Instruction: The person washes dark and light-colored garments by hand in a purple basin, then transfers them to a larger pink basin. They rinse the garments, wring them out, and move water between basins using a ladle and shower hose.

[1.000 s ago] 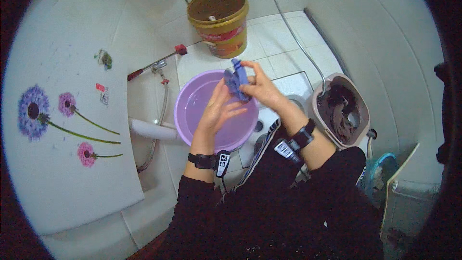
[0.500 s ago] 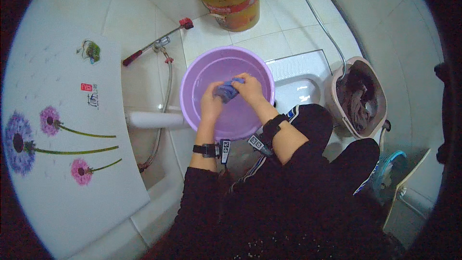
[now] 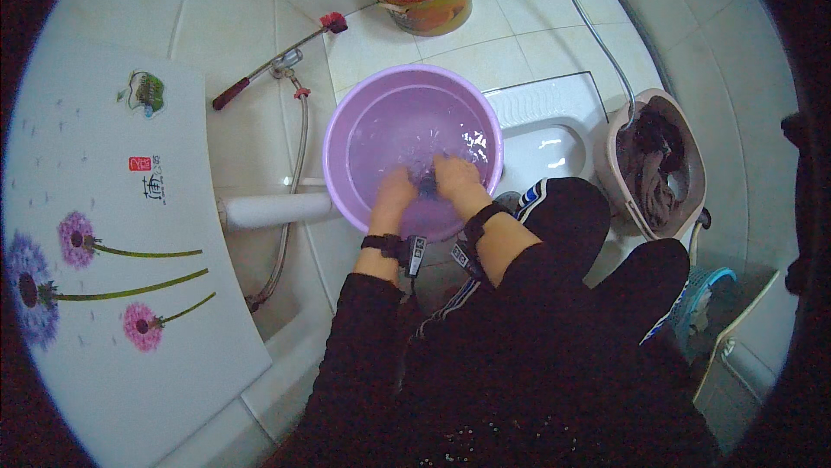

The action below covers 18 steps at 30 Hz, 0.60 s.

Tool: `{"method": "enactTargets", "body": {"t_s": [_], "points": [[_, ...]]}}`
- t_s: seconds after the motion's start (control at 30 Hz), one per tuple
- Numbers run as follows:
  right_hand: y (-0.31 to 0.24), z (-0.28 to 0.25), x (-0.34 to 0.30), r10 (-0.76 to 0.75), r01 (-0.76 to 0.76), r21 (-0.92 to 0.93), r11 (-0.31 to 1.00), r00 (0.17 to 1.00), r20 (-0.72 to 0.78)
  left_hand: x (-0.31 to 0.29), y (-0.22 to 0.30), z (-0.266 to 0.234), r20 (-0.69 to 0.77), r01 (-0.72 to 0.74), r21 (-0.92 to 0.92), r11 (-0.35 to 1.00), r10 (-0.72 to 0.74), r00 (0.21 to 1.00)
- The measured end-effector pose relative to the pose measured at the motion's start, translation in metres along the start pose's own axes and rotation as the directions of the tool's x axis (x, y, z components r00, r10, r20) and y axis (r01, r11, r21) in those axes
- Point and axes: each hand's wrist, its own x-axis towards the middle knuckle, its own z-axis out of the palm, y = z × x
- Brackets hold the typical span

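We see both hands down in the purple basin [image 3: 414, 74], wrists over its near rim and fingers in the water. Between them a blue cloth [image 3: 426, 184] shows only as a dark, blurred patch, somewhat nearer the near rim than the far one. A second ago the cloth was held up in plain sight, its tip reaching past the far rim in our view; half a second ago it was bunched between both hands, and now most of it is hidden.

The left hand [image 3: 396, 191] is on the cloth's left side, its fingertips out of sight; we cannot tell whether it grips. The right hand [image 3: 457, 177] is bent down at the cloth's right side, and we cannot tell its grip either. The hands are near each other, with the cloth in the gap. Bright ripples now break the water toward the right rim, where it looked calmer before.

Our view has shifted too: the gold bucket [image 3: 424, 5], on the far part of the tiled floor [image 3: 563, 0], is now cut off at its top. The squat toilet [image 3: 541, 139] lies just beyond the basin's right rim, and the tub [image 3: 613, 165] by the floor's right edge still holds dark clothes [image 3: 653, 182].
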Motion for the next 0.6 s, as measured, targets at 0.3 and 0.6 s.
{"method": "enactTargets", "body": {"t_s": [0.3, 0.6], "points": [[-0.014, -0.024, 0.000, 0.324, -0.134, 0.633, 0.763, 0.926, -0.194, 0.009, -0.029, -0.013, 0.239, 0.316, -0.838, 0.445, -0.221, 0.945], [-0.063, -0.023, -0.026, -0.117, 0.237, 0.624, 0.744, 0.967, -0.227, -0.021, 0.017, -0.023, 0.188, 0.176, -0.847, -0.502, 0.028, 0.982]]}}
